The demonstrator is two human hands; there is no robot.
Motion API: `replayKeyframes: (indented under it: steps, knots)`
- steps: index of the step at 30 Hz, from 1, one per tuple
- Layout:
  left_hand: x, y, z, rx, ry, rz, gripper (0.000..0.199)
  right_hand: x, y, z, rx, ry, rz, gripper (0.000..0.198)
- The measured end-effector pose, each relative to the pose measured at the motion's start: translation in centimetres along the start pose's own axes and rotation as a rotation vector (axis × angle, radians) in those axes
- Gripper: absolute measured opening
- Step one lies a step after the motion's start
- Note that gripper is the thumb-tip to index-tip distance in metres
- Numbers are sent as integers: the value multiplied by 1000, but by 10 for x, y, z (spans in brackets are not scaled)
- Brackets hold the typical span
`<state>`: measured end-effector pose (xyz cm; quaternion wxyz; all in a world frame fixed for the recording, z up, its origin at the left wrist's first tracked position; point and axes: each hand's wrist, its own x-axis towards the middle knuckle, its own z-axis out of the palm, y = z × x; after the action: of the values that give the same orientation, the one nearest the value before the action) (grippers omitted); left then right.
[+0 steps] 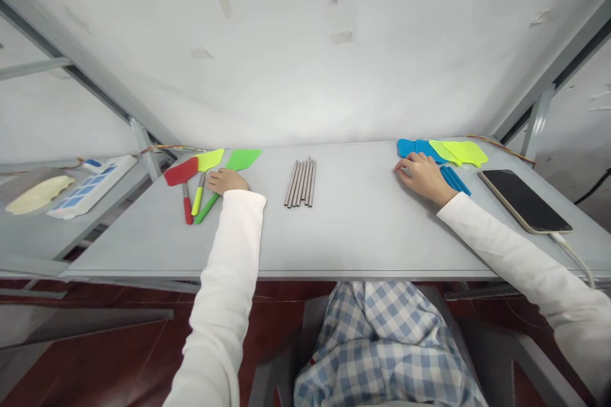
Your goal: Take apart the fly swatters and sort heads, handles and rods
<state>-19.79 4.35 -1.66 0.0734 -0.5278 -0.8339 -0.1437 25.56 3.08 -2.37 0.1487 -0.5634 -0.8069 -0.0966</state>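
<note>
Tabletop (358, 222), green swatter (244, 158) partly behind left hand (228, 181)

Single head-worn view, facing forward and down, near above the tabletop (356, 229), wall (286, 76) beyond.

Your bare left hand (228, 181) and right hand (424, 177) show beyond long white sleeves (233, 254) — plain, softly wrinkled — and you're also wearing loose checked fabric (382, 350) in blue and white.

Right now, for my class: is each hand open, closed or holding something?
Left hand: over the green swatter; grip can't be told.
Right hand: at the blue heads; grip can't be told.
</note>
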Motion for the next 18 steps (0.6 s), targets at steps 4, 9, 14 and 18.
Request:
replayKeyframes:
  steps: [4, 9, 14, 18]
  knots:
    - [2, 5, 1, -46, -11, -308, 44, 0, -2, -2, 4, 0, -7, 32]
    - [-6, 28, -10, -241, 9, -27, 39, 0, -5, -2, 38, 6, -37, 34]
    - [-30, 75, -24, -260, 145, 437, 39, 0, -12, -5, 161, 159, -50, 45]
    - [-59, 109, -23, -212, 148, 903, 39, -1, -17, -10, 286, 353, -83, 74]
